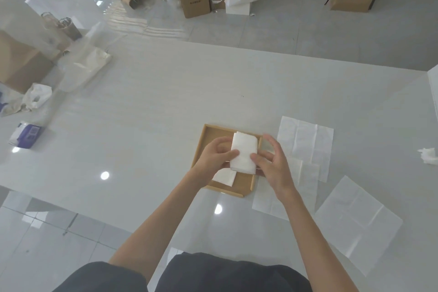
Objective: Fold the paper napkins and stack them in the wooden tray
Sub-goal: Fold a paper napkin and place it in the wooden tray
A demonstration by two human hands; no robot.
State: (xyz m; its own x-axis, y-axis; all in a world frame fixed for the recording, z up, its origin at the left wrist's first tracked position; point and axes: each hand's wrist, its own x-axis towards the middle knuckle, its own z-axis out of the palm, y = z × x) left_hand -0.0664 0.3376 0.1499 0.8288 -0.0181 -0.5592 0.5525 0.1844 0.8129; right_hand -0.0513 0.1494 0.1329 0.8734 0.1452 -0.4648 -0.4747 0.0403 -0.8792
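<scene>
I have both hands over the wooden tray [256, 172], which sits on the white counter [154, 106] a little right of centre. My left hand [214, 157] and right hand [272, 163] are both grasping a folded paper napkin [244, 152]: the left thumb presses on its left edge, the right thumb and fingers [259, 157] pinch its right edge near the tray's right wall. The napkin is a thick white rectangle with its long side running away from me, held above the tray's right half; I cannot tell whether its underside touches the tray floor. A second folded napkin [225, 176] lies flat in the tray's near left part, partly hidden under my left wrist. Just right of the tray, three unfolded napkins lie flat on the counter: one [305, 142] beside the tray's far corner, one [284, 197] overlapped by it and partly under my right forearm, and one [358, 220] nearer me and further right. A crumpled tissue [429, 155] sits at the right edge, and a purple tissue pack [26, 135] lies well apart on the left.
</scene>
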